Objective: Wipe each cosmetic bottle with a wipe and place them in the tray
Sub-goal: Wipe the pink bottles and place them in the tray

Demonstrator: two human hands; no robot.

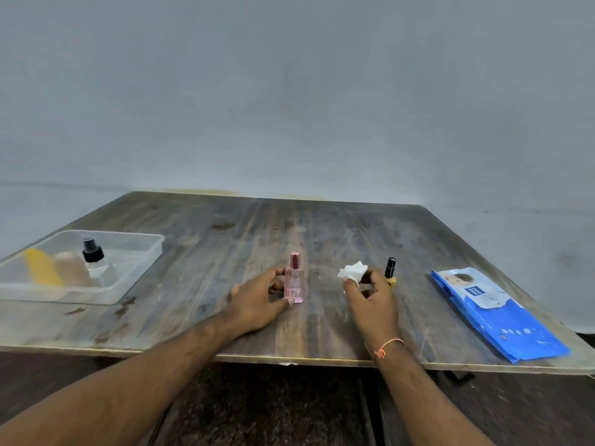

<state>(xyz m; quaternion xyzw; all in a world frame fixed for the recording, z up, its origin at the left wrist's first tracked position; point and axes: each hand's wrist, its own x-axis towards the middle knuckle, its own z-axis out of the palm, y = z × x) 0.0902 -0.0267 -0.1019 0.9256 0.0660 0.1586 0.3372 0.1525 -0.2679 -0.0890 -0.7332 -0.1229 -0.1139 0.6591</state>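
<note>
On the table, by item:

Table (322, 226): worn wooden top set against a plain grey wall; the near left and right corners are cut off by the picture edges.

Hard to make out: the tray contents at far left are blurred; the small bottle on the right is partly hidden behind the right hand, so only its black cap and a bit of yellow base are seen; the lettering on the pink bottle cannot be read with certainty.

Tray (141, 268): clear plastic, placed at the left of the table, its left end cut off by the picture edge. Held inside: a clear spray bottle (95, 262) with a black pump top, upright; a beige bottle (72, 268) just beside it; a yellow item (42, 268), shape unclear.

Pink bottle (295, 280): upright on the table near the middle, outside the tray, with a pink cap.

Left hand (260, 300): fingers and thumb are curled round the pink bottle from its left side.

Wipe (352, 271): white, crumpled, raised just above the table.

Right hand (370, 297): the wipe is pinched at the fingertips; an orange thread is worn at the wrist.

Small bottle (390, 270): upright, just behind the right hand.

Wipes pack (495, 313): blue and white, laid flat at the right of the table, well apart from the tray.
</note>
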